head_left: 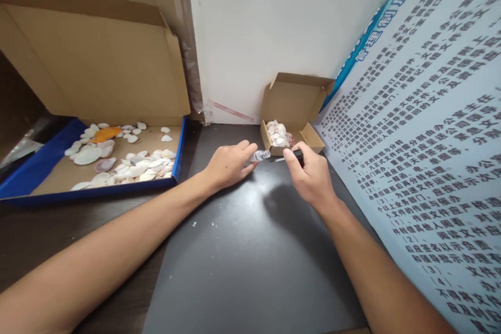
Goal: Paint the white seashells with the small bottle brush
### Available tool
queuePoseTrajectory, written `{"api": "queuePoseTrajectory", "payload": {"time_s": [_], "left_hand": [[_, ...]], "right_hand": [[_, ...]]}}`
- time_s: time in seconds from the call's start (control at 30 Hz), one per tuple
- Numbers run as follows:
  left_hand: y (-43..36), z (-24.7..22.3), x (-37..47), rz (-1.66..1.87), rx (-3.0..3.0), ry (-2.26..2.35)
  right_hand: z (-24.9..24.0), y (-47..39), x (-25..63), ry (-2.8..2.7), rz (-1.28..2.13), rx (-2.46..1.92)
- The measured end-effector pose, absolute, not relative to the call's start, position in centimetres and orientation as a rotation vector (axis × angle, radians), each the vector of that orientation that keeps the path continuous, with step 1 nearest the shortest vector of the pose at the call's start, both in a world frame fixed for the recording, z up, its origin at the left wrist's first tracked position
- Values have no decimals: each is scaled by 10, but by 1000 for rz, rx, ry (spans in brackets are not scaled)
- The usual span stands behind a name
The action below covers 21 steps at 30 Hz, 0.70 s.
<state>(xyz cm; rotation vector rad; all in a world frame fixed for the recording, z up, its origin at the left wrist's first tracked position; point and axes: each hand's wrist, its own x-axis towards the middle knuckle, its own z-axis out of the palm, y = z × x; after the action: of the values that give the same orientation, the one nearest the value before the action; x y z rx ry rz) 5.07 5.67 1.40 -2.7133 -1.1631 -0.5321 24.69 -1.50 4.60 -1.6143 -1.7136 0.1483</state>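
My left hand [235,164] is closed around a small clear bottle [260,156] with a threaded neck, tilted so that its mouth points right. Most of the bottle is hidden by my fingers. Just right of the mouth, my right hand [311,172] pinches a black cap [298,155] with a thin applicator stem [278,159] pointing left at the bottle. Stem and bottle mouth are a short gap apart. Directly behind both hands stands a small open cardboard box [311,138] with white shells [277,133] in its left part and some reddish bits beside them.
At left, a large blue-edged cardboard box [179,159] lies open, holding many shells [135,167] and an orange shell [105,134]. White crumbs dot the dark grey mat [219,282]. A white panel [258,36] rises behind; a printed poster [430,141] leans along the right.
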Motion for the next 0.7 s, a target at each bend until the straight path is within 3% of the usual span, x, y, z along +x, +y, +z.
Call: {"api": "queuePoseTrajectory", "payload": {"time_s": [0.57, 0.7], "left_hand": [[52, 18, 54, -478, -2743, -1172], [61, 17, 56, -516, -2791, -1489]], "right_hand": [[43, -13, 250, -1587, 130, -1547], [38, -9, 247, -1406, 487, -1315]]}}
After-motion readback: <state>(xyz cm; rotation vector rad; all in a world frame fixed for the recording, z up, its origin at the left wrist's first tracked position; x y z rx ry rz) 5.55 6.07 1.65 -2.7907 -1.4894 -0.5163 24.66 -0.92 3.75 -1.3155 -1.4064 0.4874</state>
